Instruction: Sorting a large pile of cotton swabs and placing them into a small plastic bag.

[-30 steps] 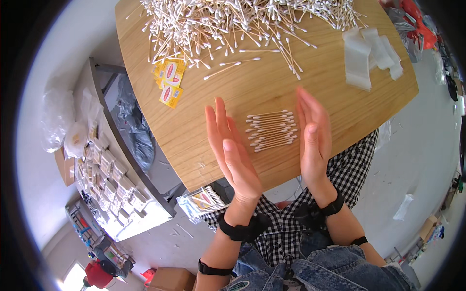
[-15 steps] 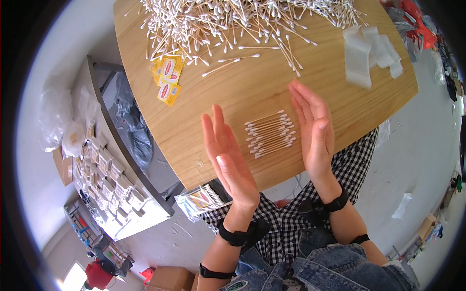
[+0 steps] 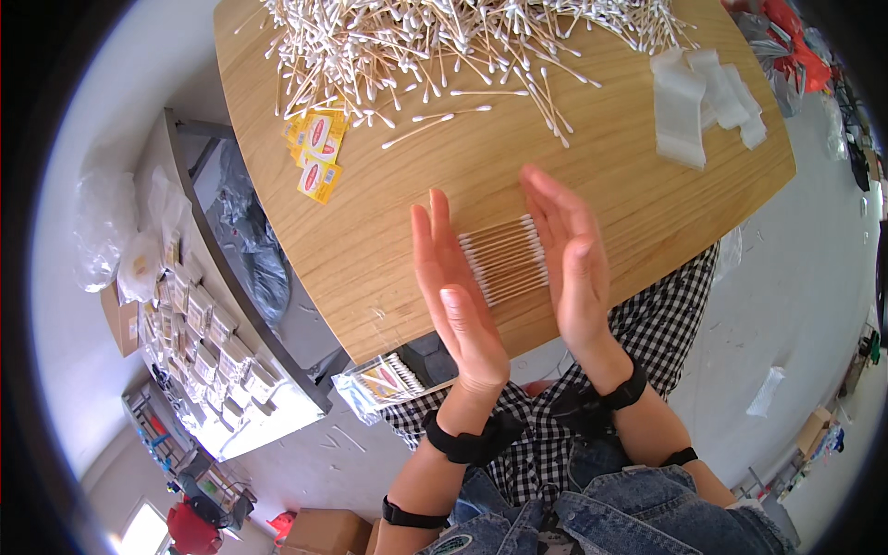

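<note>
A row of wooden cotton swabs (image 3: 505, 260) lies side by side on the wooden table (image 3: 388, 268), their white tips lined up at both ends. My left hand (image 3: 453, 287) stands on edge along the row's left end, fingers stretched out and palm facing inward. Along the right end my right hand (image 3: 575, 264) is held the same way, fingers extended. Both palms are at or very near the swab tips; exact contact is hard to tell. Farther off, a large loose heap of cotton swabs (image 3: 398, 46) covers the back of the table.
Yellow printed cards (image 3: 319, 181) lie at the table's left. Clear plastic sleeves (image 3: 680, 111) rest at the right. A bag of packed swabs (image 3: 384, 381) sits by the near left edge. On a side table at left are many small packs (image 3: 208, 338).
My hands have moved toward each other, onto the ends of the swab row. The uneven swabs now lie with even ends, slightly farther left.
</note>
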The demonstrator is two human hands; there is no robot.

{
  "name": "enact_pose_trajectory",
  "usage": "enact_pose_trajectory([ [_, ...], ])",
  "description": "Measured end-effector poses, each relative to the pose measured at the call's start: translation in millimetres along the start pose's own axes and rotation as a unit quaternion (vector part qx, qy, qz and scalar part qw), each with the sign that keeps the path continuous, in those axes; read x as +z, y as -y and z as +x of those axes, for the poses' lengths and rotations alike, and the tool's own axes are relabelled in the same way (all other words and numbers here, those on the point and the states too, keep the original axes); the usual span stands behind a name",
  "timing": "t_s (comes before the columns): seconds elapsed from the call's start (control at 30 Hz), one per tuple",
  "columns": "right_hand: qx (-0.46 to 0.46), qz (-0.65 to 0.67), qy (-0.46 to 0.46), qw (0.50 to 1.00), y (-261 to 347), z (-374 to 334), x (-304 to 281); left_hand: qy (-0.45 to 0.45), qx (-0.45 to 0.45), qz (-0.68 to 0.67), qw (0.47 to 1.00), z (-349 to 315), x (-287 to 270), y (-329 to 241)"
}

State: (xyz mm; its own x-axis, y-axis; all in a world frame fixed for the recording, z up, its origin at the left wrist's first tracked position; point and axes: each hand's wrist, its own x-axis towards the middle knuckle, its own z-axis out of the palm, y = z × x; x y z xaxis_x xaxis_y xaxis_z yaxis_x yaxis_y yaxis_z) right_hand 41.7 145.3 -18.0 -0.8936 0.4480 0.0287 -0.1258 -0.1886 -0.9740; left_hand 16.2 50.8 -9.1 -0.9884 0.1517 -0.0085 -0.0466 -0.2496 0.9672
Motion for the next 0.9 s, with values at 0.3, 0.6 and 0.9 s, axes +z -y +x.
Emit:
enact_pose_trajectory([
  [0.3, -0.015, 0.014, -0.032, 0.999, 9, 8, -19, 0.097, 0.076, 0.309, 0.943, -9, -14, -11],
  [0.6, -0.032, -0.032, -0.041, 0.998, 6, 2, -31, 0.239, 0.098, 0.707, 0.658, -17, -2, -5],
  [0.9, -0.032, 0.019, -0.023, 0.999, 9, 13, -25, 0.035, 0.036, 0.194, 0.98, -6, -15, -5],
])
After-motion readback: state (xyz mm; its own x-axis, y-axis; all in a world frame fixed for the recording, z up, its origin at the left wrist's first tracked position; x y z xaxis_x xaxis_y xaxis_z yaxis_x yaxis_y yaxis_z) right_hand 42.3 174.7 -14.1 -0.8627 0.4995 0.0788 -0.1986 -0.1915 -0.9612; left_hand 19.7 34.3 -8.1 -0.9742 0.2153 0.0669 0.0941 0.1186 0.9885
